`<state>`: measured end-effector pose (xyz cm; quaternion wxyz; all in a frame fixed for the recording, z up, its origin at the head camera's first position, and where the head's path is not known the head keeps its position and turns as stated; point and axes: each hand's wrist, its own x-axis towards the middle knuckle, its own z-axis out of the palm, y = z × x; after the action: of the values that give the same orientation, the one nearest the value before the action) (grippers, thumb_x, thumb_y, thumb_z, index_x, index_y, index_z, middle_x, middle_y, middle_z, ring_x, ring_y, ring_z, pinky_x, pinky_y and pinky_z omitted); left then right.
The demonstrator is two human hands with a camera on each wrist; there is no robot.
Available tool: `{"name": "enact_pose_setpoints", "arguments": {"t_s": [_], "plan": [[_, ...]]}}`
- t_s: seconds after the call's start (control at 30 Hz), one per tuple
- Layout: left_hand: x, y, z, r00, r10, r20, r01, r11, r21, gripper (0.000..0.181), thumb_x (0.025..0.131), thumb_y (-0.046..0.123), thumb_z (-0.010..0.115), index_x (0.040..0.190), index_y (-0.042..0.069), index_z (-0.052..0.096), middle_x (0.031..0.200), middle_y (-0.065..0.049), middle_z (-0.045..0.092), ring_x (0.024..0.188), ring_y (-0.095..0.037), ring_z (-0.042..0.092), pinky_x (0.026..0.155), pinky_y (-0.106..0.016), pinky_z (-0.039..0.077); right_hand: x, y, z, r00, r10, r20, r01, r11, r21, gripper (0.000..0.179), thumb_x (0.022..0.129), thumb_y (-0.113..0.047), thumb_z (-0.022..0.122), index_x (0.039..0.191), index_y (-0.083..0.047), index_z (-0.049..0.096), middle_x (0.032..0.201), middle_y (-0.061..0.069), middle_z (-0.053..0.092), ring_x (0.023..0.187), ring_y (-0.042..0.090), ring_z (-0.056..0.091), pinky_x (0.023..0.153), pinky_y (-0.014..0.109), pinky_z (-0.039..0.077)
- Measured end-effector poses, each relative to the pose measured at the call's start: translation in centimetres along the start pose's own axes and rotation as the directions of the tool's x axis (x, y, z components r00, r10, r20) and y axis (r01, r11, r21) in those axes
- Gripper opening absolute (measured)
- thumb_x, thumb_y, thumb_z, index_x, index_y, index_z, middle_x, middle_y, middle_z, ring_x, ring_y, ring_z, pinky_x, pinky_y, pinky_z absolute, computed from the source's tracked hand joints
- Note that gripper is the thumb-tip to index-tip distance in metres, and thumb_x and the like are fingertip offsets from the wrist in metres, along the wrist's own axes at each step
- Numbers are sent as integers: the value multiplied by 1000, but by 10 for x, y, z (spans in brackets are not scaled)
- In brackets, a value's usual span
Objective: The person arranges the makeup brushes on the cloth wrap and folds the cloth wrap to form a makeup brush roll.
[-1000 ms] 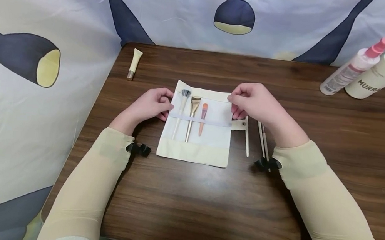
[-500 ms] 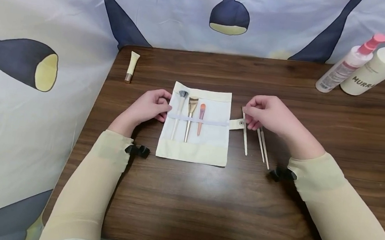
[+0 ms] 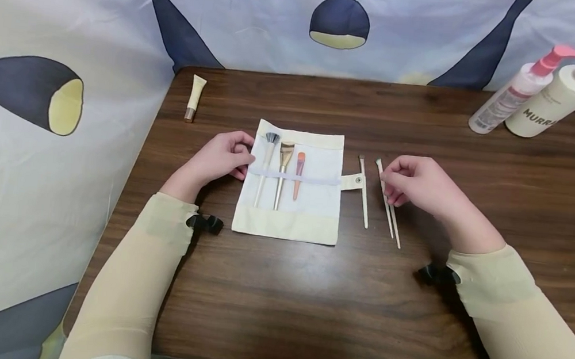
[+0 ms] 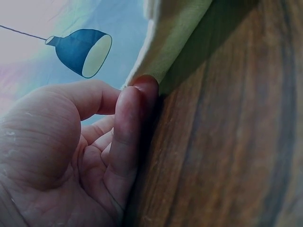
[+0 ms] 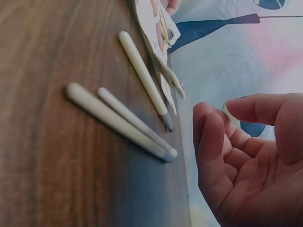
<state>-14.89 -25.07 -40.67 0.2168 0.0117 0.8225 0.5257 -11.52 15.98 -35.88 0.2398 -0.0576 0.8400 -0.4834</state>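
Note:
My left hand [image 3: 222,159] pinches the left edge of a cream makeup brush roll [image 3: 309,227] that lies unfolded; the left wrist view shows fingertips at the fabric's edge. Under its elastic band sit a white fluffy brush [image 3: 267,157], a gold flat brush [image 3: 283,170] and a small pink brush [image 3: 299,175]. My right hand [image 3: 422,186] hovers over two slim white brushes [image 5: 116,118], partly covering one in the head view. In the right wrist view its thumb and fingers are apart with nothing between them. Another slim brush [image 3: 363,198] lies beside the roll's snap tab [image 3: 352,181].
At the table's back left lies a small cream tube [image 3: 195,98]. A pink pump bottle [image 3: 508,99] and a larger white bottle [image 3: 554,104] stand at the back right. A printed curtain [image 3: 261,21] hangs behind the wooden table [image 3: 275,305].
My right hand has moved right, from the roll's right edge past the single slim brush to the two beside it. My left hand stays at the roll's left edge.

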Motion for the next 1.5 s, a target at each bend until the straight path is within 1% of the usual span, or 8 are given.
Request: {"name": "enact_pose_setpoints", "arguments": {"t_s": [0.27,0.57,0.7,0.83,1.03,1.23,1.33,1.5], "plan": [[0,-3,-1,1000,-6,3,6,1000,-5,30,101,7,61,129,1,55,77,-7,64,64,-17,64,61,-30,62,-3,11,-2,1000,15,3,-15,1000,-14,23,103,-15,62,107,7,61,78,10,68,67,18,68,64,32,63],[-1,-3,-2,1000,-9,6,9,1000,-19,30,101,6,60,129,1,55,77,-7,64,64,-17,65,61,-30,62,-8,17,-9,1000,17,-10,-18,997,-81,24,104,-18,63,105,6,62,79,12,67,68,18,68,64,32,63],[-2,0,-2,1000,8,-3,-8,1000,-13,30,101,6,60,129,0,54,76,-7,64,64,-16,65,60,-30,62,-10,21,-12,1000,22,-19,-23,996,-85,24,104,-18,63,105,6,61,80,12,67,68,18,69,64,32,63],[-1,0,-2,1000,-3,4,3,1000,-9,29,101,6,60,129,1,55,76,-7,63,64,-17,64,61,-30,62,-13,25,-13,999,33,-5,-33,997,-76,24,103,-17,64,104,6,60,79,12,67,68,19,69,64,33,63],[-1,0,-3,1000,8,-6,-8,1000,-6,28,101,6,60,128,1,55,76,-7,63,64,-17,64,60,-30,62,-13,26,-13,999,40,2,-40,995,-95,23,102,-17,65,102,5,60,80,13,68,68,20,70,64,33,64],[-1,2,-3,1000,6,9,-6,1000,-2,29,101,6,60,129,0,55,76,-7,63,64,-16,64,61,-30,62,-12,28,-10,998,65,3,-63,977,-205,21,100,-19,66,102,2,63,81,11,68,70,20,69,63,31,62],[-2,4,-3,1000,19,3,-19,1000,-6,30,100,5,60,129,-1,55,75,-7,63,63,-16,64,61,-30,62,-10,26,-8,999,53,-12,-54,960,-275,18,99,-18,66,101,-1,64,82,10,68,67,19,68,60,31,61],[-2,4,-2,1000,13,9,-13,1000,-18,29,100,5,60,128,0,55,75,-7,63,63,-16,64,61,-30,62,-7,20,-3,998,47,-31,-56,926,-374,15,95,-17,65,99,-3,63,79,7,69,60,15,67,58,30,58]]}}
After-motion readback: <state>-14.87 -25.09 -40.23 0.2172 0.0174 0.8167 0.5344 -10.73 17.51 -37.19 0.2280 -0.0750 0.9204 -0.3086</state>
